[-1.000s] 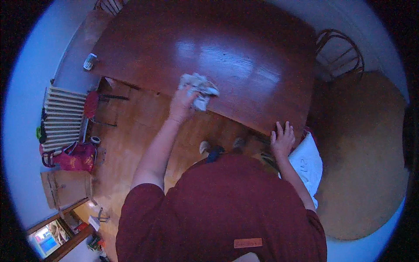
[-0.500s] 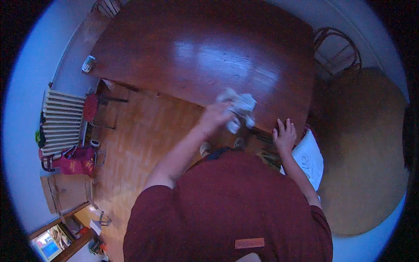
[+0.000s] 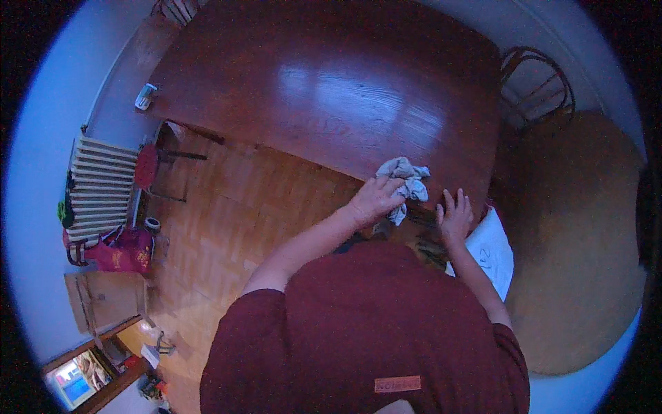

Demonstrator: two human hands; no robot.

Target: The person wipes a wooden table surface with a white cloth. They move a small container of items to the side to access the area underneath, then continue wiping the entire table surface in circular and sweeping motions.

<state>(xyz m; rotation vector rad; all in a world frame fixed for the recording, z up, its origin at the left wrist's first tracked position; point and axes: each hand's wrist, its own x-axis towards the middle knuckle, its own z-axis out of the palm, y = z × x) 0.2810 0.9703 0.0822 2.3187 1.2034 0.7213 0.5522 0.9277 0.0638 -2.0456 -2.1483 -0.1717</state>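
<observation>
One reddish-brown wooden table [image 3: 276,110] spreads beyond both hands; one rounded brown panel [image 3: 572,255] stands right of them. Of two hands, held apart, the right hand [image 3: 455,217] rests with fingers spread; the left hand [image 3: 378,199] grips one crumpled cloth [image 3: 408,185]. The cloth lies between them, against the left fingertips, its longer axis pointing away from the body.

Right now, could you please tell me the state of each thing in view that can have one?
Table: shiny, reflecting light
Cloth: crumpled, partly over the table's near edge
Left hand: closed on the cloth
Right hand: open, at the table's near edge
White item: partly covered, kind unclear
Radiator: on or off, cannot tell
</observation>
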